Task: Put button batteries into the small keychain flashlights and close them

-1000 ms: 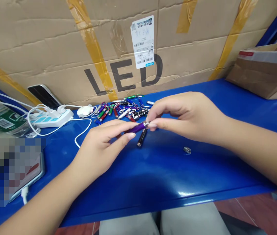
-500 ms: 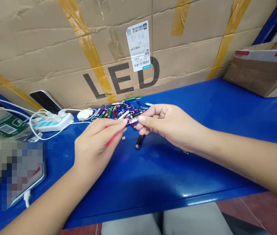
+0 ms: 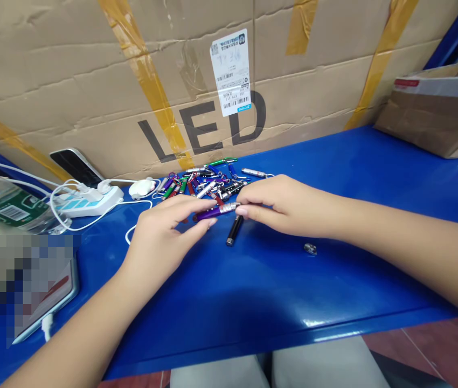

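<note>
My left hand (image 3: 163, 237) pinches the body of a small purple flashlight (image 3: 212, 211) between thumb and fingers. My right hand (image 3: 283, 206) grips the silver head end of the same flashlight. Both hands hover just above the blue table (image 3: 277, 291). A black flashlight barrel (image 3: 234, 230) lies on the table right below them. A small silver cap (image 3: 310, 248) rests on the table below my right wrist. Behind the hands lies a pile of several coloured keychain flashlights (image 3: 205, 180).
A big cardboard box marked LED (image 3: 91, 81) stands along the table's back. At left are a white power strip (image 3: 85, 200) with white cables, a phone (image 3: 76, 166) leaning on the box, a plastic bottle (image 3: 5, 205) and a tablet (image 3: 47, 302). A smaller carton (image 3: 435, 113) sits at right.
The hands dipped toward the pile half a second ago and have come back nearer. Now they hold the purple flashlight lower, close to the table. The silver cap is uncovered again.
</note>
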{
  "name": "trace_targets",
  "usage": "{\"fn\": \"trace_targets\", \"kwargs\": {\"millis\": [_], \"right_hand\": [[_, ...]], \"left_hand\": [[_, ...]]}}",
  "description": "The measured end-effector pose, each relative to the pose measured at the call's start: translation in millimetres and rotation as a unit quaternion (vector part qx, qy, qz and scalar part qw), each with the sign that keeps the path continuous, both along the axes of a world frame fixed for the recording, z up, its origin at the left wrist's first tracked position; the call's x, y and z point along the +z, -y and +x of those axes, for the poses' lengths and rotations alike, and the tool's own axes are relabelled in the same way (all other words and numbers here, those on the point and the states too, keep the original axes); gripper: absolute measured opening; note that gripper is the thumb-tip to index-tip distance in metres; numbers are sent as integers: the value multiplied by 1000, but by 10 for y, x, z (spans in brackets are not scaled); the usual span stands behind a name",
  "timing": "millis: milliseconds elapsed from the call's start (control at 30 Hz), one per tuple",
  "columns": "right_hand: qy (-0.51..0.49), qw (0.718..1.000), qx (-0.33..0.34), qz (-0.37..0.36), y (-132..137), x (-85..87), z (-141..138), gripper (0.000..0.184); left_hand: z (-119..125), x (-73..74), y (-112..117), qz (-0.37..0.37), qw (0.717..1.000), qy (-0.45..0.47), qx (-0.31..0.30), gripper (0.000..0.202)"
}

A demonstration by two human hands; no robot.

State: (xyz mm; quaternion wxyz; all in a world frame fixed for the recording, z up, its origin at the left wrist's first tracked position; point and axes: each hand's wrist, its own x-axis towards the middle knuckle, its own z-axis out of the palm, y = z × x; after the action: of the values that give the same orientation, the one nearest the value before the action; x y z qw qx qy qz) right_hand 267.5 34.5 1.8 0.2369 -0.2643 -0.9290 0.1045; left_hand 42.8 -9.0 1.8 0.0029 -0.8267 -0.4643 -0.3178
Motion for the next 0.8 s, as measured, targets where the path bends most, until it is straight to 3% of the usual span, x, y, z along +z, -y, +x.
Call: {"fn": "trace_targets", "kwargs": {"millis": [233,333,433,500,567,667,733,800], "right_hand": [[23,995,58,-82,76,50,15,25],[-18,976,63,-210,98,13,-8,28],[-70,928,62,-361,119,-45,-49,37],[-88,913,62,-394,129,-72,-76,41],[-79,932,54,-349,127,-81,-91,43],[-24,984,41,-171,86,-81,-79,41],[11,998,32,-53,49,-85,-58,41],[30,999,17,10,30,-92,-44,43]], "left_hand": [[-36,-27,28,62,993,5,-104,16],[-74,-55,23,122,982,-7,-141,16],[-90,-52,26,171,974,-24,-146,16],[-84,-41,32,192,971,-28,-138,16],[-69,-33,36,184,975,-20,-123,15],[-40,-34,35,131,986,11,-105,12],[-23,-40,34,102,989,30,-100,11],[-10,-46,39,89,990,43,-96,11]]}}
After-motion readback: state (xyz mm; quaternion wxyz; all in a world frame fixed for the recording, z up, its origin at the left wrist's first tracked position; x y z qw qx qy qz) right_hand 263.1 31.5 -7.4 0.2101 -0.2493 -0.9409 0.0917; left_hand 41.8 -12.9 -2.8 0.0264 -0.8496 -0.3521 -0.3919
